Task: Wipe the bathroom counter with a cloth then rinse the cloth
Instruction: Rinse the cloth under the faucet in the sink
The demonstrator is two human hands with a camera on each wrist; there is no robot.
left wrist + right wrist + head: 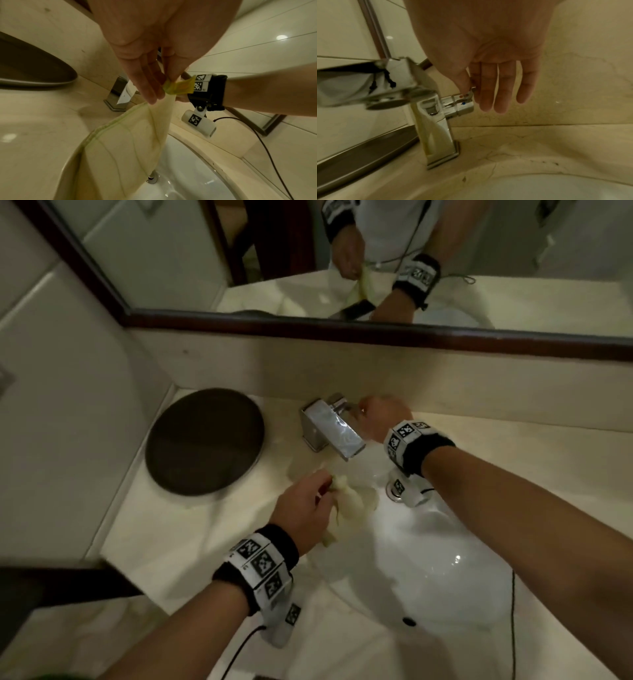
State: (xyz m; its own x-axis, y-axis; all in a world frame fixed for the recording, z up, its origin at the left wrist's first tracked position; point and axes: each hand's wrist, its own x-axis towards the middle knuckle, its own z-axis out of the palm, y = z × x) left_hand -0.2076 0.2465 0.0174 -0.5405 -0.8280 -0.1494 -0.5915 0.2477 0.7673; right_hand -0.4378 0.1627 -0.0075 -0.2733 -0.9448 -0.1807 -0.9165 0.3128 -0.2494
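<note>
My left hand [305,508] pinches the top corner of a pale yellow-green cloth [352,501] between thumb and fingers. In the left wrist view the cloth [120,142] hangs from my left hand [164,88] over the left rim of the white sink [428,559]. My right hand [380,416] is behind the chrome faucet [334,429]. In the right wrist view my right hand [471,86] pinches the small side lever [472,90] of the faucet [435,128] with thumb and forefinger, the other fingers straight. The beige marble counter [191,529] surrounds the sink.
A dark round tray [205,441] sits on the counter left of the faucet. A framed mirror [342,251] hangs above the backsplash. The drain [151,178] lies below the hanging cloth. Cables trail from both wrist cameras.
</note>
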